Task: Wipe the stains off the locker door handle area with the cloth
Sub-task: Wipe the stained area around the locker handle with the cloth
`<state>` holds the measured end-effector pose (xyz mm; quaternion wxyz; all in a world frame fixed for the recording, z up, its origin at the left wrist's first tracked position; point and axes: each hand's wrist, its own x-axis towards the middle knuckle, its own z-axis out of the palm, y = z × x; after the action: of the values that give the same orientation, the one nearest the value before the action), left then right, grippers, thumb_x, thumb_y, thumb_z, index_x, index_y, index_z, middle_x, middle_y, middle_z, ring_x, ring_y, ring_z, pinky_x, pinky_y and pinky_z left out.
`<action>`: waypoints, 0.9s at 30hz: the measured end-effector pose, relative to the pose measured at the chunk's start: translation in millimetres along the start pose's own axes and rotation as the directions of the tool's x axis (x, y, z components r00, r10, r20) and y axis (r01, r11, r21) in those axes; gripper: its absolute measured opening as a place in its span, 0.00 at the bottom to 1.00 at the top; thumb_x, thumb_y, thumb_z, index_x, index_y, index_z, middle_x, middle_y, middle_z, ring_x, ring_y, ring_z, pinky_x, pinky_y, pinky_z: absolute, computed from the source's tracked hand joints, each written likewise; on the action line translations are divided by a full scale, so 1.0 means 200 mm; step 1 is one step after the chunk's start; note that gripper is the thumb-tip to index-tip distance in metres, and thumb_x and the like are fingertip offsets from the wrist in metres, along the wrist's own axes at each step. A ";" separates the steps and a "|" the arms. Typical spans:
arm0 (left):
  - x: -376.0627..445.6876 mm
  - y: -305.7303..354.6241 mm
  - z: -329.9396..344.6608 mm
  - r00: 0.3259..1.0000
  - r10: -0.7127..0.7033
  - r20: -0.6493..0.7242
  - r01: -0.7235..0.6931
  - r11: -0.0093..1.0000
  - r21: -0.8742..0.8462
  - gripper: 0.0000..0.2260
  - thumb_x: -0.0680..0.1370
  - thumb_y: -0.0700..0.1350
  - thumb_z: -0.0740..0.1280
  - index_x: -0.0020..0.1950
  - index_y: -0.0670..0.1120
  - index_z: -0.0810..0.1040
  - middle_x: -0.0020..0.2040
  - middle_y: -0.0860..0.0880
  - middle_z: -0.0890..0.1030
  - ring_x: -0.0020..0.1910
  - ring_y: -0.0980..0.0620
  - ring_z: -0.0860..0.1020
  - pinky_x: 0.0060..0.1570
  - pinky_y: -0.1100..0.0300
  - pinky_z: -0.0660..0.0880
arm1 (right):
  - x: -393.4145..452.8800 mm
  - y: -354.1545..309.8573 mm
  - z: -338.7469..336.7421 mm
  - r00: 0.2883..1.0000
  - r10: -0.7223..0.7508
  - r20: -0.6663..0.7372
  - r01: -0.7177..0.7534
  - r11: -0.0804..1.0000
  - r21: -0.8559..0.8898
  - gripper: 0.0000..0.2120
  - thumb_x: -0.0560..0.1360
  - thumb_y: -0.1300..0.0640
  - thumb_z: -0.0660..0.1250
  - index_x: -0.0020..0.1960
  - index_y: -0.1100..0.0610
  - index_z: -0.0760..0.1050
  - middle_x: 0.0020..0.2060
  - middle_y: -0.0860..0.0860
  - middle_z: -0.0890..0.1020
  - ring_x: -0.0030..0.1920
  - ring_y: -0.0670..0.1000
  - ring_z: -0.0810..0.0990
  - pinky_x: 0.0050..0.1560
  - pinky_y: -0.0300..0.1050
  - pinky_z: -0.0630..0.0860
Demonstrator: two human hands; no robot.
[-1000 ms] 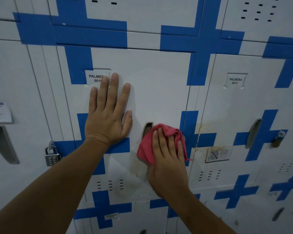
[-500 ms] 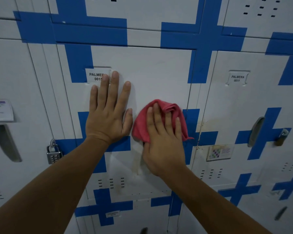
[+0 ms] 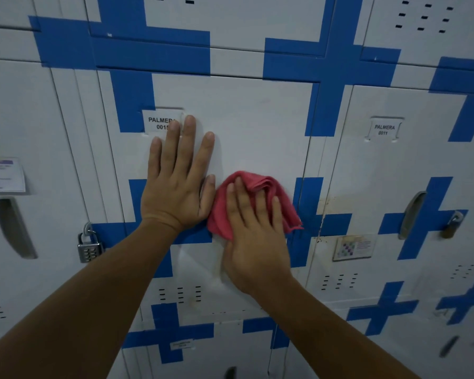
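The white locker door (image 3: 252, 127) with blue tape crosses carries a label reading PALMERA 0015. My left hand (image 3: 178, 181) lies flat on the door, fingers spread, fingertips over the label. My right hand (image 3: 255, 236) presses a crumpled pink cloth (image 3: 260, 198) against the door where the handle recess sits. Cloth and hand hide the handle recess. A faint brownish stain (image 3: 218, 269) shows on the door just left of my right wrist.
A combination padlock (image 3: 89, 246) hangs on the left neighbour locker. The right neighbour locker, labelled PALMERA 0011, has a handle recess (image 3: 411, 214), a brass padlock (image 3: 452, 225) and a small sticker (image 3: 353, 247). Rusty stains (image 3: 326, 203) mark the seam between doors.
My right hand slid the cloth up from below the handle recess and now covers it, drifting slightly down again. My left hand stayed flat in place.
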<state>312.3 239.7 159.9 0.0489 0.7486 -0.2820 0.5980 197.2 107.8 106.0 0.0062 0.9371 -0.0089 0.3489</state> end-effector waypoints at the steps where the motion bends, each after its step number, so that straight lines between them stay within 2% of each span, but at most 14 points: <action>1: 0.00 0.00 0.00 1.000 0.000 0.003 0.000 1.000 0.000 0.31 0.82 0.54 0.54 0.82 0.44 0.50 0.81 0.37 0.51 0.80 0.38 0.48 0.78 0.43 0.42 | -0.01 0.01 0.00 0.999 -0.051 0.010 0.051 0.999 -0.008 0.40 0.77 0.47 0.58 0.80 0.53 0.39 0.79 0.50 0.43 0.78 0.57 0.38 0.75 0.62 0.40; 3: 0.00 0.00 -0.01 1.000 0.000 0.001 0.000 1.000 0.003 0.32 0.82 0.54 0.54 0.82 0.44 0.50 0.81 0.37 0.51 0.81 0.38 0.47 0.79 0.43 0.42 | -0.01 0.05 -0.01 0.998 -0.069 0.007 0.069 0.996 -0.051 0.39 0.77 0.47 0.58 0.80 0.52 0.39 0.79 0.50 0.44 0.78 0.56 0.39 0.75 0.62 0.41; 8: 0.00 0.00 -0.01 1.000 -0.001 0.010 0.001 1.000 0.005 0.32 0.81 0.53 0.54 0.82 0.44 0.50 0.81 0.38 0.50 0.81 0.38 0.48 0.79 0.42 0.43 | 0.02 0.04 -0.03 0.980 0.195 -0.038 -0.193 0.980 0.045 0.41 0.76 0.45 0.54 0.77 0.52 0.30 0.78 0.50 0.37 0.77 0.56 0.34 0.75 0.61 0.37; 9: 0.00 0.00 -0.01 1.000 0.000 0.011 0.000 1.000 -0.001 0.31 0.81 0.53 0.54 0.82 0.45 0.49 0.81 0.38 0.50 0.81 0.38 0.48 0.79 0.42 0.43 | 0.02 -0.01 -0.03 0.982 0.184 -0.030 -0.182 0.982 0.051 0.42 0.76 0.46 0.55 0.77 0.53 0.30 0.78 0.51 0.37 0.77 0.57 0.34 0.75 0.61 0.37; 14: 0.00 0.00 -0.01 1.000 -0.003 0.005 0.003 1.000 -0.007 0.31 0.82 0.52 0.55 0.82 0.44 0.51 0.81 0.37 0.51 0.80 0.38 0.48 0.79 0.42 0.44 | 0.00 -0.01 0.00 0.997 -0.082 -0.004 0.082 0.996 -0.043 0.39 0.76 0.47 0.58 0.80 0.52 0.40 0.79 0.50 0.45 0.78 0.56 0.40 0.75 0.62 0.40; 16: 0.00 0.00 -0.01 1.000 -0.008 0.007 0.008 1.000 -0.003 0.31 0.82 0.52 0.54 0.82 0.44 0.51 0.81 0.37 0.51 0.81 0.38 0.48 0.79 0.42 0.43 | 0.00 0.07 -0.02 0.999 -0.041 -0.021 0.039 0.996 -0.077 0.38 0.78 0.46 0.55 0.80 0.51 0.39 0.79 0.49 0.44 0.78 0.55 0.39 0.75 0.62 0.40; 18: 0.00 0.00 -0.01 1.000 -0.004 0.017 0.004 1.000 0.000 0.31 0.81 0.52 0.53 0.82 0.44 0.50 0.81 0.38 0.50 0.81 0.38 0.48 0.79 0.42 0.43 | 0.00 0.10 -0.04 0.993 0.107 -0.052 -0.109 0.994 -0.030 0.37 0.77 0.44 0.52 0.79 0.52 0.36 0.79 0.49 0.42 0.78 0.55 0.38 0.75 0.62 0.40; 20: 0.00 0.00 -0.01 1.000 -0.001 0.020 0.001 1.000 0.002 0.31 0.82 0.52 0.53 0.82 0.45 0.50 0.81 0.38 0.50 0.81 0.38 0.48 0.79 0.42 0.44 | 0.02 0.03 -0.04 0.979 0.197 -0.052 -0.197 0.980 0.011 0.40 0.76 0.45 0.53 0.79 0.54 0.34 0.79 0.51 0.40 0.77 0.56 0.36 0.75 0.62 0.40; 22: -0.01 -0.01 -0.01 1.000 -0.005 0.021 0.005 1.000 -0.010 0.31 0.82 0.53 0.53 0.82 0.45 0.49 0.81 0.38 0.50 0.81 0.38 0.48 0.79 0.42 0.43 | 0.01 -0.07 -0.01 0.991 0.129 -0.029 -0.128 0.991 0.038 0.41 0.76 0.47 0.56 0.79 0.54 0.34 0.79 0.51 0.39 0.77 0.57 0.35 0.75 0.62 0.39; 25: -0.01 -0.01 -0.01 1.000 -0.006 0.018 0.006 1.000 -0.007 0.30 0.82 0.53 0.53 0.82 0.45 0.49 0.81 0.37 0.50 0.81 0.38 0.48 0.79 0.42 0.43 | -0.01 -0.06 0.00 1.000 -0.019 -0.019 0.019 1.000 0.013 0.40 0.77 0.47 0.58 0.80 0.51 0.38 0.79 0.49 0.43 0.78 0.55 0.38 0.75 0.61 0.39; 27: 0.00 0.00 -0.01 1.000 -0.006 0.016 0.006 1.000 -0.009 0.30 0.82 0.53 0.53 0.82 0.45 0.49 0.81 0.37 0.51 0.80 0.37 0.49 0.78 0.42 0.44 | 0.00 0.03 -0.02 0.999 0.035 -0.031 -0.036 0.999 -0.030 0.39 0.77 0.46 0.56 0.79 0.51 0.36 0.79 0.49 0.42 0.78 0.55 0.38 0.75 0.62 0.39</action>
<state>310.4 241.3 160.7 0.0515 0.7541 -0.2829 0.5905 194.2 102.2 108.8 0.0148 0.9311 -0.0307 0.3632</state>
